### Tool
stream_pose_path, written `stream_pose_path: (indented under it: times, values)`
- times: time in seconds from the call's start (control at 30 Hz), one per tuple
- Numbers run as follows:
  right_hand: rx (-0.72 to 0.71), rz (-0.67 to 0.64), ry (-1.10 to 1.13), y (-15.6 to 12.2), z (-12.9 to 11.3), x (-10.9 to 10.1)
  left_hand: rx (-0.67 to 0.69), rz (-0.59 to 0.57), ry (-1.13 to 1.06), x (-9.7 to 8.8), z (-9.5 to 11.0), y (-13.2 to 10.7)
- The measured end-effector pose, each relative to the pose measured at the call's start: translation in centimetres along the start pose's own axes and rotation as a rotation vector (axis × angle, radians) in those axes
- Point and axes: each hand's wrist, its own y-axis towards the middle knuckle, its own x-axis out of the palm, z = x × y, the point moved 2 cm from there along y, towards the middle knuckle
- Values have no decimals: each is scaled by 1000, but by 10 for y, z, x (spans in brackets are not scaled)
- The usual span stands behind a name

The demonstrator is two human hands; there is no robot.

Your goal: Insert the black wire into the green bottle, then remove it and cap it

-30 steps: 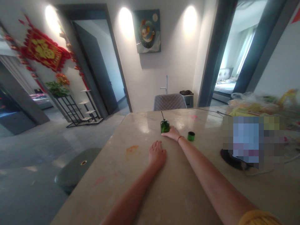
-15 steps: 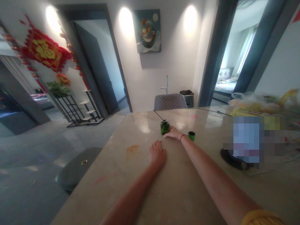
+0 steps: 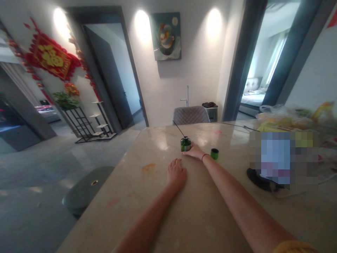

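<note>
A small dark green glass bottle (image 3: 185,143) stands on the table, and a thin black stick (image 3: 178,128) slants up and left out of its mouth. Around its lower right side, the fingers and thumb of my right hand (image 3: 195,151) are closed; a dark red band circles that wrist. Just right of this hand stands a short green cylinder, like a cap (image 3: 214,153). Closer to me, my left hand (image 3: 177,173) lies palm down on the tabletop, fingers stretched forward, holding nothing.
The pale stone table (image 3: 200,211) bears an orange smear (image 3: 149,168). At right sit plastic bags (image 3: 284,114) and a blurred-out object on a black round base (image 3: 260,179). A grey chair (image 3: 191,115) faces me across the table; a green stool (image 3: 86,189) stands left.
The bottle has turned slightly in my right hand, so a pale label patch now shows on its front. The stick's upper end sits a little higher. My left hand stays put.
</note>
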Motion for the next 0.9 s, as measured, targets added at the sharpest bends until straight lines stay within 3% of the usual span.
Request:
stream_pose_path:
  times: [0.2,0.37,0.57,0.7,0.9]
  values:
    - [-49,-88,-71,-1,-1,-3,-6,-3,-8,-1,0,-1]
    - [-48,-33,-170,-3,-5,-1,0,12,-9,1,-1,0]
    - [104,29,-376,0,-12,7,-2,7,0,2,-3,0]
    - [152,51,-405,1,-12,9,-12,-3,10,1,-2,0]
    - [114,15,-377,-12,-10,4,-20,-5,10,0,-1,0]
